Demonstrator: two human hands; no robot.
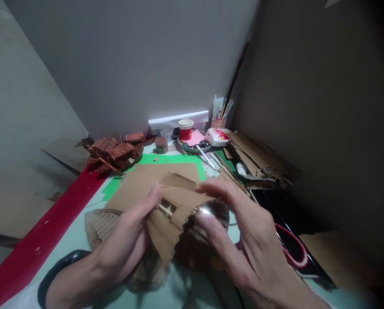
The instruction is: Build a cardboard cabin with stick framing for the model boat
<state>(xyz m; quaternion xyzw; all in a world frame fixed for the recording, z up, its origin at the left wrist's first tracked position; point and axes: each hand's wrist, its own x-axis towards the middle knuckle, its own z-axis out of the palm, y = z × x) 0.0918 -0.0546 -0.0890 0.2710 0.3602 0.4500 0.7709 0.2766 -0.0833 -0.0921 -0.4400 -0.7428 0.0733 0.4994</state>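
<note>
- Cardboard model piece (pixel 169 210): brown, with a small window-like opening; held up over the counter (pixel 79 234), low in the middle of the view, between both hands.
- Left hand (pixel 127 240): closed on the piece's left side, thumb pressed on top by the opening.
- Right hand (pixel 243 231): fingers curled on the piece's right edge, touching a shiny rounded object (pixel 213 210) too blurred to identify.
- Paper cup (pixel 185 129): red with a white rim, at the back by the wall; contents hidden, print unreadable.
- Brush holder (pixel 218 123): tan pot near the corner, holding upright brushes and white sticks.
- Small round jar (pixel 161 144): left of the cup, lid on, contents not visible.
- White packet (pixel 216 136): red print, illegible.
- Reddish-brown model parts (pixel 114 152): heaped at back left.
- Green cutting mat (pixel 153 159): under loose cardboard sheets.
- Cardboard scraps (pixel 256 159): piled at right.
</note>
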